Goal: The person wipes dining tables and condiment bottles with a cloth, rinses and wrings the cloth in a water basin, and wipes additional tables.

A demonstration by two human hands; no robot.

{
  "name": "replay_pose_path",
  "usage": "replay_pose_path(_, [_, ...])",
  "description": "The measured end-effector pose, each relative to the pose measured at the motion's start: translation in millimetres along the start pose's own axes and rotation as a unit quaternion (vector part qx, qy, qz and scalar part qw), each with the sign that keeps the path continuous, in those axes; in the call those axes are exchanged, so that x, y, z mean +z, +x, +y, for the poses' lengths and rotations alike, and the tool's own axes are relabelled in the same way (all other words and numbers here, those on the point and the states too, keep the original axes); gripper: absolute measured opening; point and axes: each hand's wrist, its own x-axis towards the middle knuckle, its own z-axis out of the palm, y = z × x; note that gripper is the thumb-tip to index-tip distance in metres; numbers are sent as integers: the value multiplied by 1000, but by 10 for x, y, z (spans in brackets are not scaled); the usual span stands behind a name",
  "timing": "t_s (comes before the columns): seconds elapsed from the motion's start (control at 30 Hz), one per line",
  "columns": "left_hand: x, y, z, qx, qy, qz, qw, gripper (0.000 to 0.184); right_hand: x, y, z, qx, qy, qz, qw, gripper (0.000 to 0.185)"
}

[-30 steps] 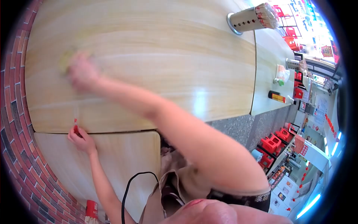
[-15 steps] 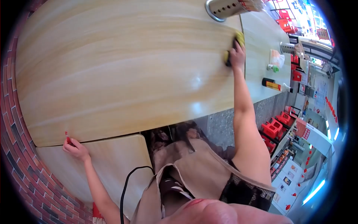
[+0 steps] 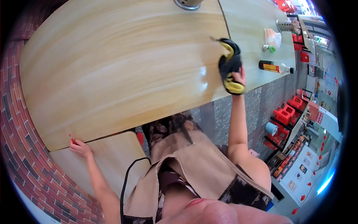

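My right hand grips a black-and-yellow cloth, bunched and folded over, at the right end of the wood-grain table. Part of the cloth hides the fingers. Over on the left, my left hand rests where this table meets a lower-placed second wooden top. Its fingers are pinched around a small red object, too small to name.
A metal holder stands at the far edge. On the adjoining table are a dark bottle with a red-yellow label, a green-capped container and a tissue pack. A brick wall borders the left; red stools stand right.
My right hand has drawn the cloth nearer to me, and the cloth now hangs more unfolded. My left hand stays at the table seam. The view has shifted slightly right.
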Motion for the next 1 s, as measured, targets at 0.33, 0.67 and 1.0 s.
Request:
replay_pose_path(0.33, [33, -43, -27, -28, 21, -4, 999, 33, 431, 794, 500, -252, -592, 107, 758, 38])
replay_pose_path(0.67, [-21, -23, 52, -42, 18, -4, 999, 35, 5093, -773, 464, -460, -284, -84, 837, 17])
replay_pose_path(1.0, [25, -67, -72, -38, 24, -7, 999, 35, 1430, 951, 188, -339, -492, -41, 801, 26])
